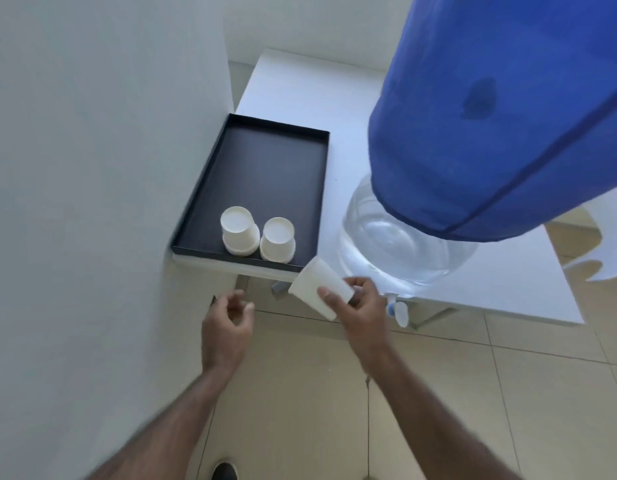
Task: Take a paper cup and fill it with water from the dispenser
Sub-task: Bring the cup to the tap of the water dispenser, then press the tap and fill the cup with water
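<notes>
My right hand (360, 308) grips a white paper cup (317, 284), tilted on its side, just off the table's front edge. To its right, a small white and blue tap (397, 311) sticks out below a clear water bottle (397, 237), whose upper part is wrapped in a blue cover (490, 116). The cup is left of the tap and apart from it. My left hand (227, 323) hovers lower left with fingers loosely curled and nothing in it. Two stacks of upside-down paper cups (239, 233) (277, 239) stand in a black tray (265, 157).
The tray and the bottle rest on a white table (490, 292) in a corner. A white wall (92, 168) runs close along the left. Below is a beige tiled floor (438, 375), with a dark shoe tip (225, 471) at the bottom edge.
</notes>
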`<action>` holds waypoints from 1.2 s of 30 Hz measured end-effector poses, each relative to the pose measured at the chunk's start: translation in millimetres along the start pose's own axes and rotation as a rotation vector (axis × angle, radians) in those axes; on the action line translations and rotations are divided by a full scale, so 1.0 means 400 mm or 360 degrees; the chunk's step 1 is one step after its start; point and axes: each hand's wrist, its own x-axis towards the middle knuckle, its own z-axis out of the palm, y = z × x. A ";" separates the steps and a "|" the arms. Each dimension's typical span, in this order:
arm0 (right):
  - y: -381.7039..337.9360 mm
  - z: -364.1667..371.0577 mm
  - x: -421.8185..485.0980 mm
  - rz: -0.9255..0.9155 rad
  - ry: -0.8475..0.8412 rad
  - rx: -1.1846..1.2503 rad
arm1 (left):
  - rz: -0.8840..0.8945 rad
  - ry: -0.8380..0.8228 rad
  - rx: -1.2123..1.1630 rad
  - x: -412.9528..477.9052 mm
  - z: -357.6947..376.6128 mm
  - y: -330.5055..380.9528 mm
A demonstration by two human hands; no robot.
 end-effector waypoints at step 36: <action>0.395 -0.241 0.145 0.0118 0.0137 -0.0332 | 0.1358 -0.1028 0.0705 -0.115 0.409 0.271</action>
